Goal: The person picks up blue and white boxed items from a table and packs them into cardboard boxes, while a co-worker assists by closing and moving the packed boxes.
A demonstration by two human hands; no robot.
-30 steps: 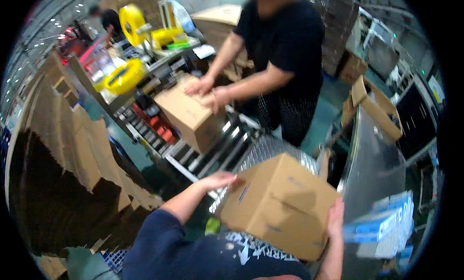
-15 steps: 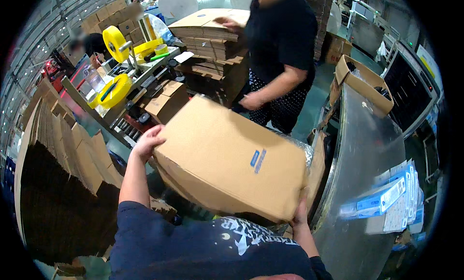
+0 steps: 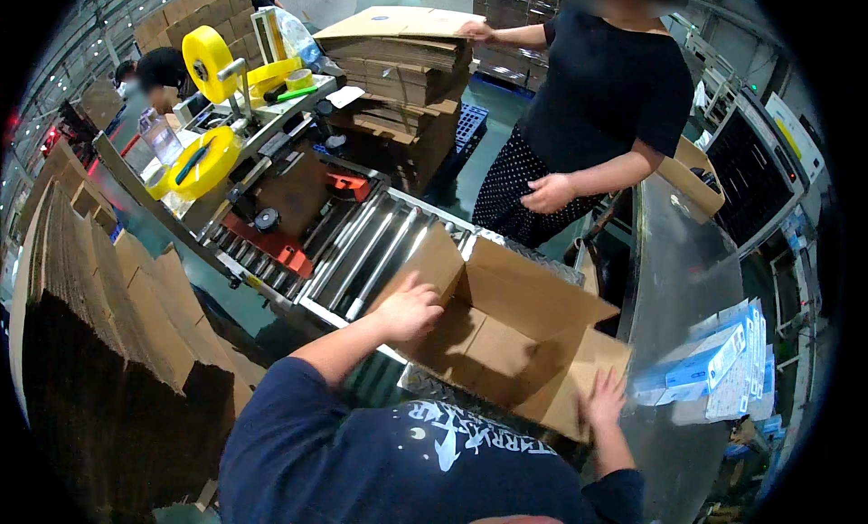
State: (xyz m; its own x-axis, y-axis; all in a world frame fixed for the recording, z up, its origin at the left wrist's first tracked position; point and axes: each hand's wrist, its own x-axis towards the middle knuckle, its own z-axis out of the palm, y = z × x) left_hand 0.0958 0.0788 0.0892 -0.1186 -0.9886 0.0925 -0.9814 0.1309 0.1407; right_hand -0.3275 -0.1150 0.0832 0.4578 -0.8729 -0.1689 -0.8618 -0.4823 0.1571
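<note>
An open cardboard box [image 3: 493,343] stands in front of me, its mouth facing up and no contents showing inside. My left hand [image 3: 409,309] is against the box's left end flap, its fingers loosely bent. On the right end flap, my right hand [image 3: 604,401] lies with fingers spread. Just beyond the box a co-worker in a dark top [image 3: 606,90] stands, one hand on a stack of flat cardboard [image 3: 389,67] and the other hand free in the air.
A roller conveyor [image 3: 384,253] leads left to a taping machine with yellow tape rolls [image 3: 210,162]. Flat cartons [image 3: 99,325] stand packed at left. On the right, a dark metal table [image 3: 674,325] bears blue-and-white packets [image 3: 723,366]. Another open box [image 3: 692,176] stands at its far end.
The box has turned from a closed printed face up to its open mouth up, and sits lower. My hands have shifted onto its end flaps. The co-worker has moved to the right.
</note>
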